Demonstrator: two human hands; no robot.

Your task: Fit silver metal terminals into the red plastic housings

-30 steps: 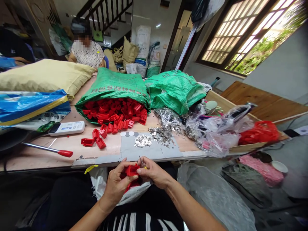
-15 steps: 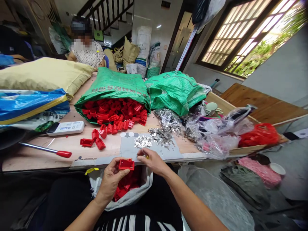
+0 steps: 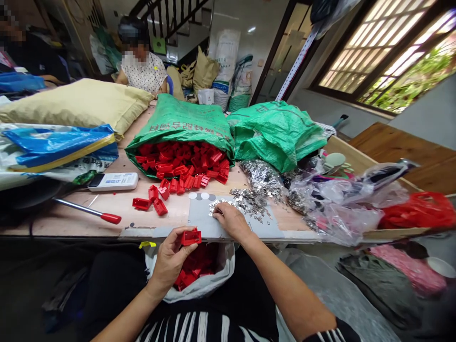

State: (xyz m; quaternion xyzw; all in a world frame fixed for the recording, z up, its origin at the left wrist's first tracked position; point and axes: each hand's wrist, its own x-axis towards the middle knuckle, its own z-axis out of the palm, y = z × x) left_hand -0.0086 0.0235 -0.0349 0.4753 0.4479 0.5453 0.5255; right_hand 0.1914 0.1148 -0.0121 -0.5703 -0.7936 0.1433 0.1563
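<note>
My left hand (image 3: 171, 259) grips a small red plastic case (image 3: 191, 236) between thumb and fingers, its hollow side facing me, above the bag's mouth. My right hand (image 3: 231, 219) reaches over the table's front edge to a pile of small shiny metal pieces (image 3: 245, 202) on a grey sheet (image 3: 201, 223). Its thumb and fingertips are pinched together at the pile's near left side; whatever is between them is hidden. Below my hands, a white woven bag (image 3: 224, 270) in my lap holds many red cases (image 3: 192, 273).
A green sack (image 3: 192, 114) spills red cases (image 3: 181, 164) onto the table. To its left lie a white device (image 3: 114, 181) and a red-tipped metal lever (image 3: 89, 209). Plastic bags (image 3: 331, 199) crowd the right side. A person (image 3: 142, 66) sits across the table.
My right hand has moved forward from near the red case to the metal pieces. My left hand still holds the case. The view has shifted slightly left.
</note>
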